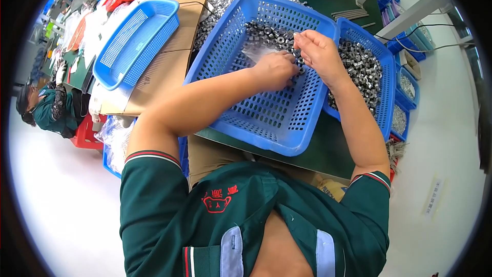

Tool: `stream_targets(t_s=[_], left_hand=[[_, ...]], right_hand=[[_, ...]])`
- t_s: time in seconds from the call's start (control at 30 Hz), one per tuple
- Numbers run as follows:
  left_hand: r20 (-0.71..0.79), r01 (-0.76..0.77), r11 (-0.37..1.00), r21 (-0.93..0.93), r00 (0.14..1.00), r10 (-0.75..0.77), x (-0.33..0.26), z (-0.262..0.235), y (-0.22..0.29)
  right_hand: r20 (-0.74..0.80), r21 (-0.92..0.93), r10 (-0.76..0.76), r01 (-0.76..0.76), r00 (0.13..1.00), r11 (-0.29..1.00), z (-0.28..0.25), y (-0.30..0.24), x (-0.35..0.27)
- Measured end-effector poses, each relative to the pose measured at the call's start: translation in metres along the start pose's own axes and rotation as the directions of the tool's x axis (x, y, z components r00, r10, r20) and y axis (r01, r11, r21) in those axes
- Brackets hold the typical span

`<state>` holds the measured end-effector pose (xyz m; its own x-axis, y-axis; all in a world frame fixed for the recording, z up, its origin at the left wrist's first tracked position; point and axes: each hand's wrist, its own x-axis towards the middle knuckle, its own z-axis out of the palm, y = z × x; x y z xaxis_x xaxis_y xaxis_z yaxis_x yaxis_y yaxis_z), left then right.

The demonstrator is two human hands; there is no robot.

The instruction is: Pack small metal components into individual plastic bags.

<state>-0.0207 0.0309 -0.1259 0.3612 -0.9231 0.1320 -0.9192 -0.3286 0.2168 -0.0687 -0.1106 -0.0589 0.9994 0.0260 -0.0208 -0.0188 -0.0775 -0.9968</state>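
Hands sorting small metal parts in a blue basket

The left hand [275,69] and right hand [319,51] meet, fingers pinched over the metal parts [266,35] heaped at twelve o'clock in the blue basket [266,123]; what they grip is unclear.

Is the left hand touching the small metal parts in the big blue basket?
Touching. The head view shows the left hand with its fingers pressed down among the small metal parts inside the big blue basket, no gap visible.
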Motion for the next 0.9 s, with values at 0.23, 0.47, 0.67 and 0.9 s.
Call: stream_targets(t_s=[0.23,0.47,0.67,0.9], left_hand=[[0.120,0.227,0.876,-0.425,0.974,-0.194,0.010,-0.009,-0.007],[0.261,0.192,-0.232,-0.954,0.910,-0.320,0.002,-0.058,-0.024],[0.241,0.103,-0.365,-0.925,0.902,-0.358,-0.002,-0.072,-0.025],[0.190,0.105,-0.252,-0.962,0.920,-0.344,-0.001,-0.068,-0.027]], right_hand=[[-0.027,-0.026,0.002,-0.002,1.000,1.000,0.002,-0.004,-0.001],[-0.080,0.005,-0.052,0.052,0.995,0.999,0.003,-0.003,-0.003],[-0.088,-0.195,-0.052,0.034,0.995,0.980,0.003,-0.001,-0.003],[-0.099,-0.342,-0.094,0.055,0.991,0.938,0.006,-0.003,-0.004]])
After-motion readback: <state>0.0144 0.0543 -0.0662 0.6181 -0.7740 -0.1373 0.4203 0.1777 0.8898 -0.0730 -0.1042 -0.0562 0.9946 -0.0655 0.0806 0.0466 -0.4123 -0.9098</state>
